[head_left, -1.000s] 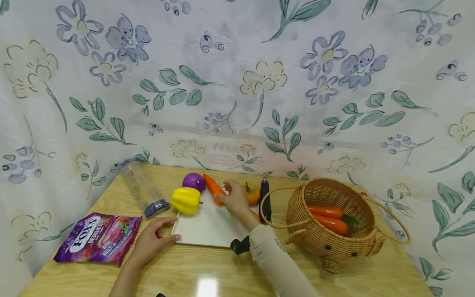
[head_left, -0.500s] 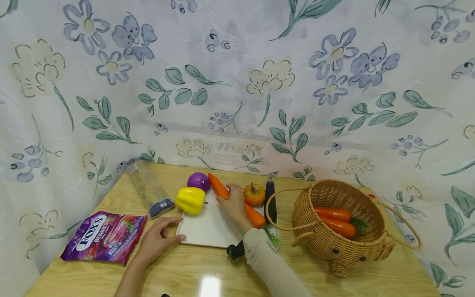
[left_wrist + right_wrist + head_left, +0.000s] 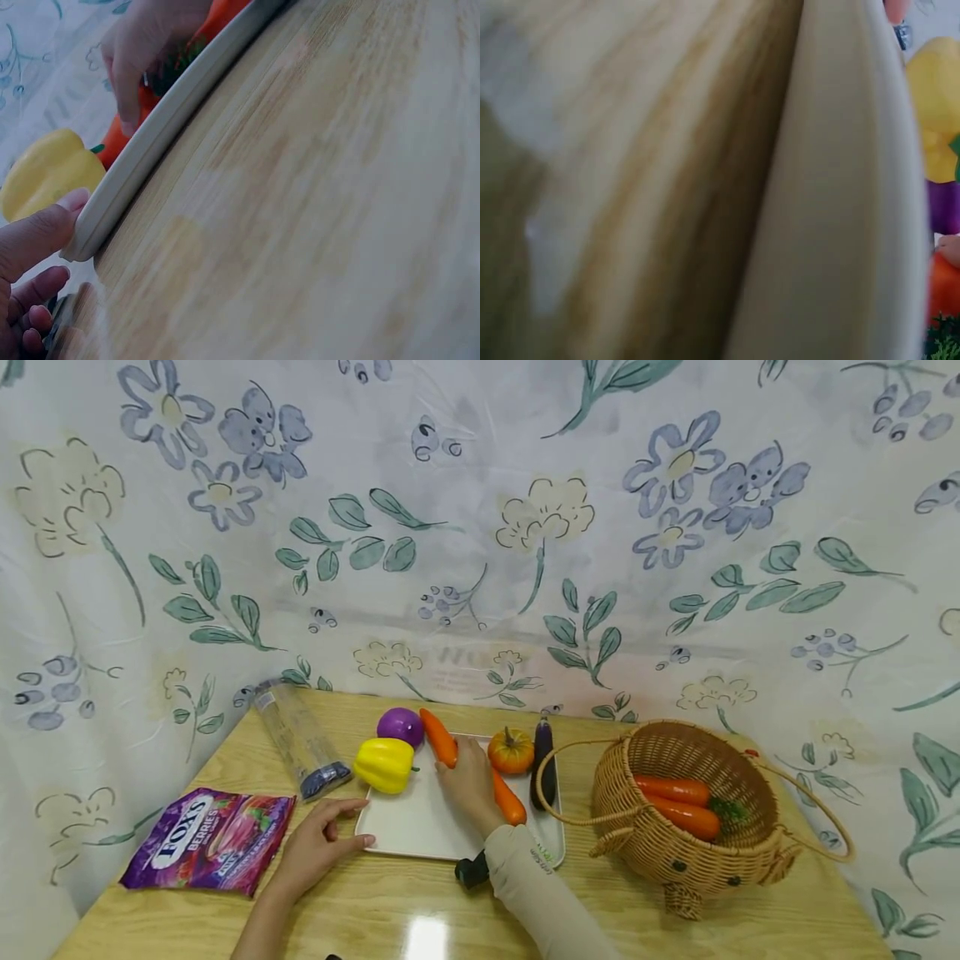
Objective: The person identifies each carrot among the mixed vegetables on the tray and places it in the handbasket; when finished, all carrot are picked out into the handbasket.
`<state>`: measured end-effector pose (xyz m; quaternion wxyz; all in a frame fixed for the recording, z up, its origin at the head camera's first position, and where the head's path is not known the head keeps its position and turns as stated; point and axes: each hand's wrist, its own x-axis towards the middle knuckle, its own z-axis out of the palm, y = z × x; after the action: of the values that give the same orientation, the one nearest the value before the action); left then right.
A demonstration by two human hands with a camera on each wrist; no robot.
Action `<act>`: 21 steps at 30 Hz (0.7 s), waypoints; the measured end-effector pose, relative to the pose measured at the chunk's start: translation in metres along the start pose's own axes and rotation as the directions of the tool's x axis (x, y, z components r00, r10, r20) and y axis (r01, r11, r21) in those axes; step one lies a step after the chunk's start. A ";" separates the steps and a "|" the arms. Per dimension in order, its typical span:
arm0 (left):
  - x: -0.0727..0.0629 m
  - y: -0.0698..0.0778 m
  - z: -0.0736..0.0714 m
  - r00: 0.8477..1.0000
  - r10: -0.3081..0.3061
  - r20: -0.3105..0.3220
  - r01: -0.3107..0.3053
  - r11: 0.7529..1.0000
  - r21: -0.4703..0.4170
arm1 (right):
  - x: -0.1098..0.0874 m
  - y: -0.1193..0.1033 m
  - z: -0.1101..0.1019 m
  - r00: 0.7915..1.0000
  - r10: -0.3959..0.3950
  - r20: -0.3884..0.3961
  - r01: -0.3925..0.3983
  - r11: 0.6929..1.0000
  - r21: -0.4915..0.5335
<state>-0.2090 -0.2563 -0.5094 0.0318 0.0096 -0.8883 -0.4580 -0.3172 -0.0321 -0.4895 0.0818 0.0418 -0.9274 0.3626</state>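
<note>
In the head view my right hand [image 3: 468,781] grips the lower end of a carrot [image 3: 437,735] at the back of a white tray [image 3: 412,831]. Its green top [image 3: 178,66] shows under the fingers in the left wrist view. A second carrot [image 3: 508,797] lies on the tray, right of that hand. My left hand [image 3: 318,843] rests at the tray's front left corner, thumb on the rim and other fingers loosely bent. A yellow bell pepper [image 3: 384,764] and a round purple vegetable [image 3: 400,727] sit at the tray's left; a pumpkin [image 3: 512,750] and an eggplant [image 3: 543,764] are at the right.
A wicker basket [image 3: 697,860] with carrots [image 3: 678,806] inside stands right of the tray, its handle [image 3: 577,818] reaching toward the eggplant. At the left lie a purple candy bag [image 3: 206,843] and a clear plastic package [image 3: 300,739]. A floral cloth [image 3: 480,568] hangs behind the table.
My right hand has gone from spread fingers beside the left carrot to gripping it, and that carrot has turned slightly. The right carrot has also turned a little. The left hand stays at the tray.
</note>
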 end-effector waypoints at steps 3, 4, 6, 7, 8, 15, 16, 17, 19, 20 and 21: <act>0.000 0.000 0.000 1.000 -0.002 0.005 0.002 1.000 0.000 | -0.002 0.000 0.000 1.000 0.005 -0.012 -0.005 1.000 -0.016; 0.001 0.000 0.000 1.000 -0.002 0.006 0.002 1.000 0.000 | -0.002 -0.001 -0.001 1.000 0.007 -0.019 -0.007 1.000 -0.013; 0.001 0.000 0.000 1.000 -0.004 0.012 0.004 1.000 -0.002 | -0.004 -0.001 -0.002 0.999 0.013 -0.038 -0.013 1.000 0.000; 0.001 0.000 0.000 1.000 -0.003 0.014 0.003 1.000 -0.001 | -0.005 -0.001 -0.004 0.999 0.020 -0.051 -0.019 1.000 0.013; 0.001 0.000 0.000 1.000 -0.003 0.014 0.003 1.000 0.000 | -0.006 -0.002 -0.006 0.997 0.022 -0.069 -0.020 0.999 0.026; 0.000 0.001 0.000 1.000 -0.001 0.008 0.001 1.000 0.015 | -0.015 -0.006 -0.031 0.985 0.027 -0.171 -0.005 0.992 0.124; 0.000 0.000 0.000 1.000 -0.001 0.007 0.001 1.000 0.018 | -0.017 -0.006 -0.035 0.984 0.023 -0.174 0.002 0.990 0.141; 0.000 0.000 0.000 1.000 0.001 0.006 -0.001 1.000 0.021 | -0.018 -0.007 -0.039 0.985 0.020 -0.172 0.007 0.987 0.159; 0.000 -0.001 0.000 1.000 0.007 0.006 -0.007 1.000 0.020 | -0.021 -0.008 -0.048 0.987 0.020 -0.161 0.012 0.981 0.195; 0.000 -0.001 0.000 1.000 0.011 0.007 -0.011 1.000 0.016 | -0.023 -0.009 -0.051 0.987 0.013 -0.158 0.021 0.977 0.211; 0.001 -0.001 0.000 1.000 0.013 0.007 -0.013 1.000 0.012 | -0.024 -0.009 -0.055 0.988 0.010 -0.155 0.026 0.974 0.225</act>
<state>-0.2096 -0.2570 -0.5103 0.0317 0.0024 -0.8911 -0.4527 -0.2856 -0.0009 -0.4482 0.1498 0.0263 -0.8708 0.4675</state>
